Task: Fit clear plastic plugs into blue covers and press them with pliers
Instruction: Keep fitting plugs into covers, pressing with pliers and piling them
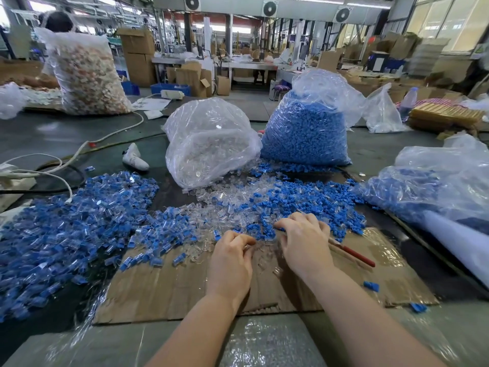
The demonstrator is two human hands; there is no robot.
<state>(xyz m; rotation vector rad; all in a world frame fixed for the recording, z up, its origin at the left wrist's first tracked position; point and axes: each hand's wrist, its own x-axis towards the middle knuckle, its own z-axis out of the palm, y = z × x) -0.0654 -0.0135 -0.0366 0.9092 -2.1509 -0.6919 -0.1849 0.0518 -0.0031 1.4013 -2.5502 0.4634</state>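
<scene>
My left hand (231,256) is over the cardboard mat (169,290), its curled fingers pinching a clear plug (250,246) at the edge of the loose clear plugs (225,205). Beside it, my right hand (304,241) has its fingertips in the loose blue covers (264,229). It also holds the pliers (353,254), whose red handles stick out from under the palm to the right. On the left lies a big heap of assembled blue-and-clear pieces (66,223).
A bag of clear plugs (211,144) and a bag of blue covers (307,131) stand behind the piles. Another bag of blue parts (434,189) lies at the right. White cables (53,168) and a white bottle (135,157) lie at the left. Stray blue covers (371,286) sit on the mat's right edge.
</scene>
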